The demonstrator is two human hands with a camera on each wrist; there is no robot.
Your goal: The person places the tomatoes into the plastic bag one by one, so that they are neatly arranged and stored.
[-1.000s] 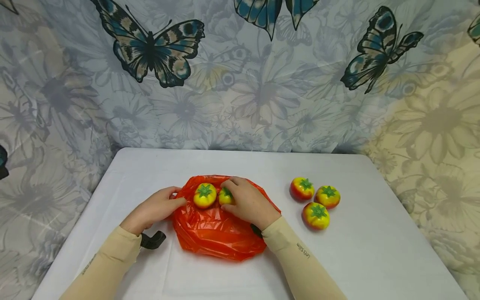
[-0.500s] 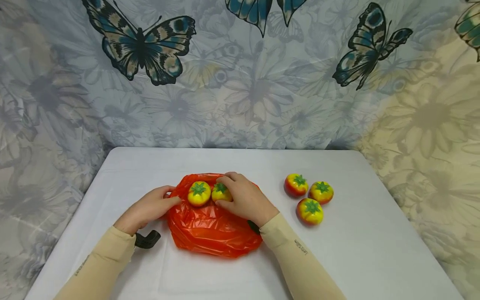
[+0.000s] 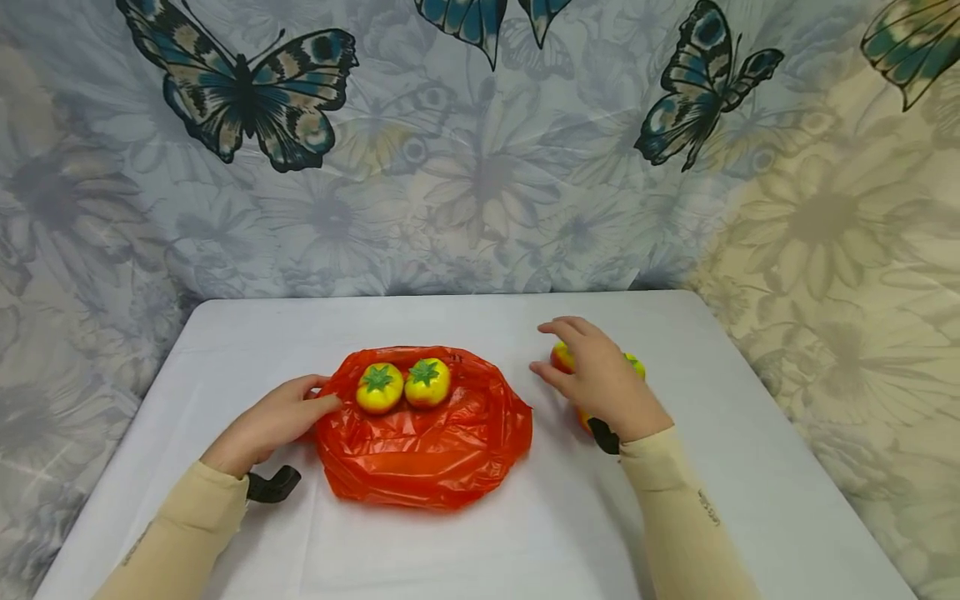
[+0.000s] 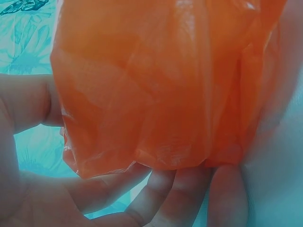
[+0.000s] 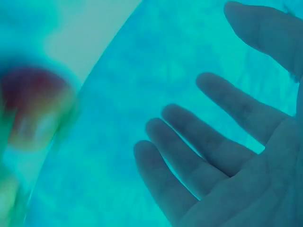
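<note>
In the head view an orange-red plastic bag (image 3: 427, 471) lies on the white table. Two round red-and-yellow, tomato-like fruits with green star-shaped tops, a left one (image 3: 379, 388) and a right one (image 3: 427, 383), sit at its far side. My left hand (image 3: 270, 423) holds the bag's left edge; in the left wrist view the bag (image 4: 137, 90) covers the fingertips. My right hand (image 3: 607, 379), fingers spread and holding nothing, is over the loose fruits (image 3: 561, 358) on the right, mostly covering them. A blurred fruit (image 5: 38, 109) shows in the right wrist view, apart from the fingers.
The white-covered table (image 3: 420, 558) has its far edge against a butterfly-and-flower patterned cloth backdrop (image 3: 480, 200). Black wrist mounts show under the left wrist (image 3: 273, 485) and right wrist (image 3: 603, 436).
My right hand has let go of a fruit on the bag and moved right, over the loose fruits. My left hand stays at the bag's edge. The head view has shifted right.
</note>
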